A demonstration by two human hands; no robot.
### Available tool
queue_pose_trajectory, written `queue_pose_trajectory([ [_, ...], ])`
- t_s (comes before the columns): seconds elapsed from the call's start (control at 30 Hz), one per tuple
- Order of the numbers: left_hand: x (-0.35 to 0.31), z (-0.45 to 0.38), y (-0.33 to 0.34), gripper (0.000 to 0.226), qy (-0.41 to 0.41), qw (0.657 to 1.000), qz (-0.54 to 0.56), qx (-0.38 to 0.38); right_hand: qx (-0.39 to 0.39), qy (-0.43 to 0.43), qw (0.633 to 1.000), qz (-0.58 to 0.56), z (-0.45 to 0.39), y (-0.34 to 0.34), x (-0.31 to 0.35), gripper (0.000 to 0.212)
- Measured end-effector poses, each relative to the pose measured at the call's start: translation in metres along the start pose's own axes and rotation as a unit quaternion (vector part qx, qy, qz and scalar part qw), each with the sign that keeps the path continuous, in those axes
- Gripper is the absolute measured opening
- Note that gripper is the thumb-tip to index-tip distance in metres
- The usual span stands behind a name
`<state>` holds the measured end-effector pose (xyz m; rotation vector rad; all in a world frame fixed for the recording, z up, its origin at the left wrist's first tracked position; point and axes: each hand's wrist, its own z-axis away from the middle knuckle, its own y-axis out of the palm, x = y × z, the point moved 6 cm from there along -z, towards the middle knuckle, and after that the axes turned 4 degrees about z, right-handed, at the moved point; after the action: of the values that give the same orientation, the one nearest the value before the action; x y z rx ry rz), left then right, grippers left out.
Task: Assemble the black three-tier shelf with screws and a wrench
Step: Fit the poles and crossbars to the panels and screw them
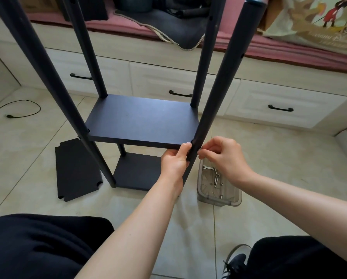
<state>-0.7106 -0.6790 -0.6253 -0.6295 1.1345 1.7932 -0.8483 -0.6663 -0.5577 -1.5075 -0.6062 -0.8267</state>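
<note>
At the middle shelf's [142, 120] near corner, left hand [173, 160] grips its edge; right hand's [221, 158] fingers pinch at the post [212, 101].

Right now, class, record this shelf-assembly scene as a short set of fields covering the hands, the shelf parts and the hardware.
left hand: left hand grips the front right corner of the black rectangular middle shelf board
right hand: right hand, fingers pinched at the black round front right post; what they pinch is too small to tell
fitted tiers: middle board and black lower shelf board
loose part: black notched shelf panel flat on the floor tiles
hardware: clear plastic tray holding silver screws and a small silver wrench
</note>
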Motion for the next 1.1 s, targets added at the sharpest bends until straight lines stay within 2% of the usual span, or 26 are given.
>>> queue_pose_trajectory([
  [0.17,0.0,0.0,0.001,0.008,-0.002,1.0,0.009,0.002,-0.034,-0.008,0.999,0.02,0.001,-0.005,0.003,0.019],
  [0.3,0.001,0.002,0.002,0.008,-0.006,1.0,0.016,0.001,-0.031,-0.024,0.998,0.047,0.002,-0.003,0.007,0.02],
  [0.47,0.0,0.002,0.003,0.008,-0.006,1.0,0.019,0.002,-0.013,0.014,0.999,0.027,-0.004,-0.003,-0.001,0.02],
  [0.67,-0.002,0.003,0.002,0.01,-0.005,1.0,0.013,0.001,0.024,0.098,0.993,-0.065,-0.009,0.001,-0.013,0.014],
  [0.83,-0.001,0.004,0.002,0.008,-0.01,1.0,0.007,-0.004,0.016,0.065,0.997,-0.024,-0.012,0.001,-0.009,0.015],
  [1.0,-0.002,0.004,0.0,0.009,-0.012,1.0,0.001,-0.011,0.047,0.06,0.997,0.027,-0.025,-0.004,-0.005,0.032],
  [1.1,-0.004,0.005,-0.002,0.011,-0.005,0.999,-0.028,-0.014,0.124,0.068,0.989,0.042,-0.039,-0.006,-0.001,0.053],
])
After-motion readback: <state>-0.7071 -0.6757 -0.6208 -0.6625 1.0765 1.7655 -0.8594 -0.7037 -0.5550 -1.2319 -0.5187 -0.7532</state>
